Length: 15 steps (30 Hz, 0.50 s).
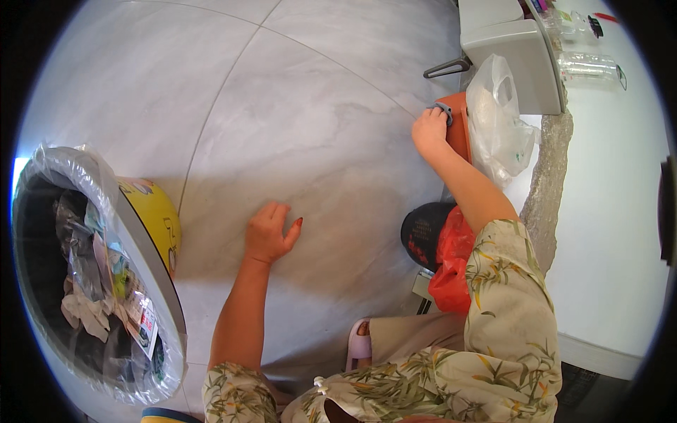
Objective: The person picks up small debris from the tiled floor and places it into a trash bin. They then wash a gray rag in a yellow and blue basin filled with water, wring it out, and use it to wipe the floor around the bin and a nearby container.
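Note:
My right hand (429, 130) reaches out to the right, its fingers closed on a small grey-blue cloth (443, 112). The cloth lies against the outer side of an orange plastic bin (461, 135), and part of it is hidden under my fingers. A translucent white plastic bag (494, 121) covers the bin's top side. Over the marbled floor tiles (328, 127), my left hand (271, 232) hangs with its fingers loosely bent and its thumb apart. Nothing shows in it.
At left stands a large lined bin (153, 269) containing paper and plastic waste. Below my right forearm sits a black container (421, 232) with a red plastic bag (452, 264). A grey plastic unit (513, 58) and a white tabletop (608, 211) holding a clear bottle (587, 66) are at right.

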Each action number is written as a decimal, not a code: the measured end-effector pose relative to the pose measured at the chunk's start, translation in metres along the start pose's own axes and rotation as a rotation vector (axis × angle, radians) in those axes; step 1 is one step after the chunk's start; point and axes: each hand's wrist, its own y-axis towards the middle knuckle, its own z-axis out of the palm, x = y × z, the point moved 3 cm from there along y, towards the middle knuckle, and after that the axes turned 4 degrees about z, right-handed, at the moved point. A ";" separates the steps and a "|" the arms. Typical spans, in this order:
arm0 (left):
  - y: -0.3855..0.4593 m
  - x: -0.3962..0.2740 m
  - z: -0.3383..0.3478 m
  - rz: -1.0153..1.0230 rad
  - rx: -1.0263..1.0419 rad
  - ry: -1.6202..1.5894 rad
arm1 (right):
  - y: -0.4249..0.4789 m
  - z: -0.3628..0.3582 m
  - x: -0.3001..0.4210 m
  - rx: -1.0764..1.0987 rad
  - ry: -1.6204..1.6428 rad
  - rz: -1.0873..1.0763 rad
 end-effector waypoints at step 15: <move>0.005 0.000 0.004 0.072 -0.023 0.032 | 0.079 0.013 -0.046 0.156 0.109 0.488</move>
